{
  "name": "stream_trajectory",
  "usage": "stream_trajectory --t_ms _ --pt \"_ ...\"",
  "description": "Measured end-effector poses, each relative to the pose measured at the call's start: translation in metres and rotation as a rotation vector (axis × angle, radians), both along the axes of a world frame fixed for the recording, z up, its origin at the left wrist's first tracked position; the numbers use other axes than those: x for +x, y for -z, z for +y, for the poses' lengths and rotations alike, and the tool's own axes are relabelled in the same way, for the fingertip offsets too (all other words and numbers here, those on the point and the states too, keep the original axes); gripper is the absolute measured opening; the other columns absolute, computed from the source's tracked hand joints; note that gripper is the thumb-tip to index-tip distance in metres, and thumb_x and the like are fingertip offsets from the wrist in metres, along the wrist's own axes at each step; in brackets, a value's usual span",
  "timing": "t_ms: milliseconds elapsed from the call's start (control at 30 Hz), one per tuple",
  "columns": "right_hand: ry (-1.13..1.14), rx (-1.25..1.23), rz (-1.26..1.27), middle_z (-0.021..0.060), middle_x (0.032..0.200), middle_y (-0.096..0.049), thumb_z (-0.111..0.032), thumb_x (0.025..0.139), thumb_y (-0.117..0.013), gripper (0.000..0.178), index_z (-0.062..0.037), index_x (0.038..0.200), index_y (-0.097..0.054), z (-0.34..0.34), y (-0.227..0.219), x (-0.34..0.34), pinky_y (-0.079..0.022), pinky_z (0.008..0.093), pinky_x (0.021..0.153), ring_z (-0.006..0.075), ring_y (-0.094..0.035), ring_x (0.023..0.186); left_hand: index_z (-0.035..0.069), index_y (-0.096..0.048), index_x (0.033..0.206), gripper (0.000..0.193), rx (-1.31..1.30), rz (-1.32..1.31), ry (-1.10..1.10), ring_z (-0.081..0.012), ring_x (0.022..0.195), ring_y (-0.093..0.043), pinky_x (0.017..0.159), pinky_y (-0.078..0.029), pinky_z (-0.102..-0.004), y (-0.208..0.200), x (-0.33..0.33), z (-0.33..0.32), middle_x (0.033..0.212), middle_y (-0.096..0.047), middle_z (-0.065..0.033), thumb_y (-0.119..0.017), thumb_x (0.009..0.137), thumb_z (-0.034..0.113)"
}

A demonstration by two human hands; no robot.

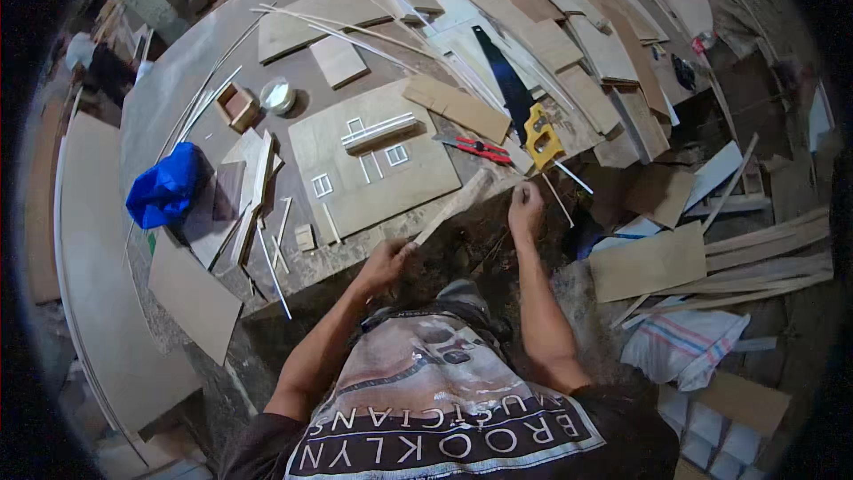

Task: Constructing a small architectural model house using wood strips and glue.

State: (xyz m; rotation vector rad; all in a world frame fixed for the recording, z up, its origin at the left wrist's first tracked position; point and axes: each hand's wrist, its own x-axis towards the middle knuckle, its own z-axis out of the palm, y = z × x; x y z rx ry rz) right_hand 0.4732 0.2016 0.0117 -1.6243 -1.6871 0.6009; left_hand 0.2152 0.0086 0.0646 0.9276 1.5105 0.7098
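Observation:
My left hand (pixel 388 268), at the table's near edge, is closed around one end of a flat, pale wooden strip (pixel 453 207). The strip slants up to the right, a little blurred. Beside its far end is my right hand (pixel 526 211), fingers curled in; whatever is in them is hidden. Beyond the strip a plywood panel (pixel 311 147) lies flat, bearing small white window frames (pixel 396 155) and a ridged white strip piece (pixel 382 132). Red-handled cutters (pixel 480 148) rest past its right edge. A handsaw (pixel 511 80) with a yellow handle lies nearer my right hand.
Left of the panel are a blue bag (pixel 164 185), a small wooden box (pixel 237 105) and a white tub (pixel 278 96). Plywood offcuts (pixel 577 44) pile up at the far right. A white sack (pixel 686 347) and boards (pixel 649 262) lie at the lower right.

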Motion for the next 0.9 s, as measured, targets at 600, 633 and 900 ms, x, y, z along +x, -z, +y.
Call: stream_trajectory --t_ms 600,633,900 --pt "-0.908 -0.379 -0.163 0.0291 0.09 -0.062 -0.012 0.089 -0.052 0.024 -0.0059 0.111 -0.05 -0.094 -0.022 -0.01 -0.047 0.0559 0.072 0.0503 -0.06 0.089 -0.006 -0.066 0.111 0.037 -0.051 0.126 0.081 -0.0193 0.079 -0.063 0.076 -0.051 -0.0387 0.032 -0.001 0.013 0.086 -0.07 -0.0175 -0.056 0.099 0.028" --pt "-0.859 -0.411 -0.196 0.0296 0.088 -0.062 -0.012 0.088 -0.052 0.023 -0.0057 0.111 -0.05 -0.1 -0.013 -0.008 -0.046 0.0566 0.071 0.0511 -0.06 0.087 -0.005 -0.066 0.113 0.037 0.032 0.171 0.107 -0.02 0.081 -0.064 0.078 -0.051 -0.039 0.047 -0.005 0.009 0.09 -0.071 -0.0184 -0.056 0.099 0.028" --pt "-0.423 -0.316 -0.16 0.026 0.079 -0.06 -0.024 0.096 -0.058 0.024 -0.0026 0.104 -0.048 -0.029 0.017 0.065 -0.044 0.0521 0.063 0.0482 -0.06 0.076 -0.005 -0.066 0.11 0.037 -0.01 0.183 0.22 -0.0221 0.08 -0.065 0.076 -0.049 -0.0414 0.056 -0.025 0.013 0.086 -0.071 -0.0192 -0.055 0.098 0.028"
